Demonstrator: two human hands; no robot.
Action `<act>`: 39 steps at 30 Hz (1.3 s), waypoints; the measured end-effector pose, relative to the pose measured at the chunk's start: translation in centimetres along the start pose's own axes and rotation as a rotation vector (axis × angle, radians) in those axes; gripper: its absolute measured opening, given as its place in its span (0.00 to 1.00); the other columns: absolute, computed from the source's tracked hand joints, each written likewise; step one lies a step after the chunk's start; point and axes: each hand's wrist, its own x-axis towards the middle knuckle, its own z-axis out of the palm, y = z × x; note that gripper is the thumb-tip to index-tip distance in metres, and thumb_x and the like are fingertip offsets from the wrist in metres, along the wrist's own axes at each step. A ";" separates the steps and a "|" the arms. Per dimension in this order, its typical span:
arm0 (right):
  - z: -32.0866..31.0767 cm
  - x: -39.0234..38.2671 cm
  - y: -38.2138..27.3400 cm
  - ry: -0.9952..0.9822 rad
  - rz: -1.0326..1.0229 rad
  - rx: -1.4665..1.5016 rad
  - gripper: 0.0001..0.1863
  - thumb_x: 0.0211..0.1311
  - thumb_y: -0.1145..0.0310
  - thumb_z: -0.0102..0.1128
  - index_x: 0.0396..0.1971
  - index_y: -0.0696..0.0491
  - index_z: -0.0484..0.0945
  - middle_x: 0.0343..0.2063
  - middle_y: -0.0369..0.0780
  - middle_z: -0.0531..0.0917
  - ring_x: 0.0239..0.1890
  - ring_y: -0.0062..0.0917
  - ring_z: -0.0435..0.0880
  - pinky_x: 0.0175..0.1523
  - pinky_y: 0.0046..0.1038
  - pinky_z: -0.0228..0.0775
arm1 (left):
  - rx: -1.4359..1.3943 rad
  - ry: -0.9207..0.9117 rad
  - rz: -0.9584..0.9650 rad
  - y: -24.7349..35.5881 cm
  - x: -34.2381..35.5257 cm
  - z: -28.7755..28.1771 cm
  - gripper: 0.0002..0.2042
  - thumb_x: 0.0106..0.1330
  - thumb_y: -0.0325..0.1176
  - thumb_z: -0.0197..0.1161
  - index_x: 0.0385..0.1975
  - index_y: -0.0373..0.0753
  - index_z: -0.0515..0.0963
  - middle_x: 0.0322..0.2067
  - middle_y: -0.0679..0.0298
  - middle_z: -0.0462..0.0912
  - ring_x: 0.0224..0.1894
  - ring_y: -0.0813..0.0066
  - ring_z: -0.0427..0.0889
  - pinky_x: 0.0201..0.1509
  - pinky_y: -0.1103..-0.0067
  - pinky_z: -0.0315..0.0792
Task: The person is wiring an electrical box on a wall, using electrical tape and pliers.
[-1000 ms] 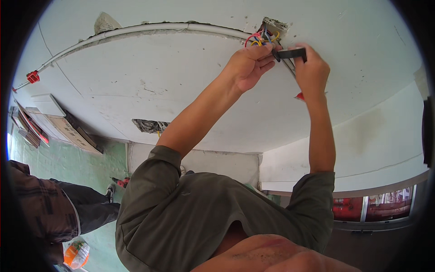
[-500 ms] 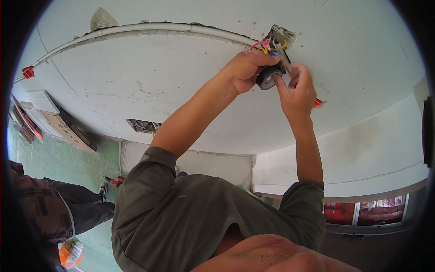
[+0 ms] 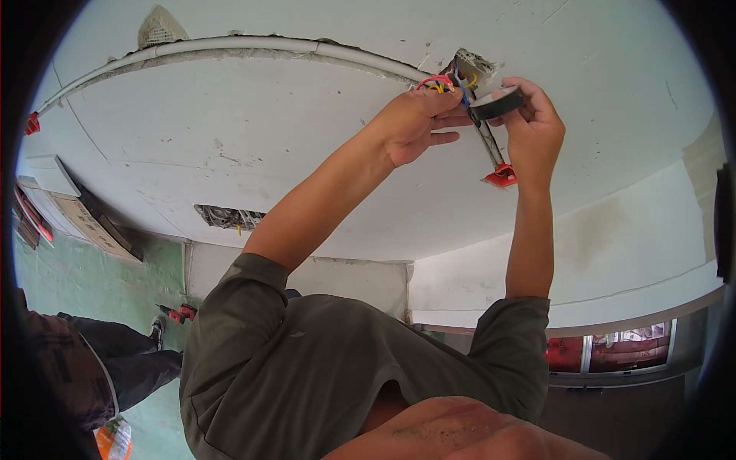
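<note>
My left hand pinches a bunch of coloured electrical wires, red, yellow and blue, between thumb and forefinger. Its other fingers stretch out to the right. The wires come out of a rough hole in the white wall. Close beside them, my right hand grips a roll of black electrical tape, tilted nearly edge-on. A dark strip reaches from the roll toward the wires; whether it is stuck to them cannot be made out.
A white conduit runs left along a wall groove. Below the roll, a short pipe ends at a red junction box. Another wall opening shows lower left. A person stands at left near a red power drill on the green floor.
The tape roll has moved from under my left hand up and right, into my right hand's grip. My left fingers have straightened. The red box below has come into fuller view.
</note>
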 end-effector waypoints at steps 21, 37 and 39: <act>1.8 -5.6 -0.7 -0.319 0.129 -0.324 0.10 0.63 0.62 0.62 0.31 0.54 0.77 0.22 0.39 0.79 0.15 0.20 0.73 0.21 0.22 0.64 | 0.138 0.060 0.031 0.4 0.3 -0.7 0.13 0.68 0.39 0.61 0.42 0.36 0.79 0.40 0.63 0.82 0.44 0.72 0.78 0.51 0.76 0.71; 0.9 -0.4 1.5 0.122 0.074 -0.179 0.09 0.61 0.74 0.62 0.41 0.56 0.80 0.25 0.42 0.84 0.24 0.28 0.85 0.34 0.24 0.76 | -0.047 0.046 0.030 -0.9 -0.3 0.6 0.15 0.70 0.43 0.58 0.51 0.45 0.75 0.53 0.65 0.75 0.62 0.66 0.69 0.66 0.65 0.59; 1.0 -0.9 3.0 0.156 0.007 -0.307 0.08 0.62 0.71 0.62 0.40 0.55 0.80 0.24 0.41 0.84 0.24 0.28 0.85 0.33 0.25 0.76 | -0.054 0.075 0.049 -1.3 -0.3 1.1 0.13 0.70 0.43 0.58 0.48 0.45 0.75 0.52 0.66 0.75 0.60 0.68 0.69 0.65 0.65 0.59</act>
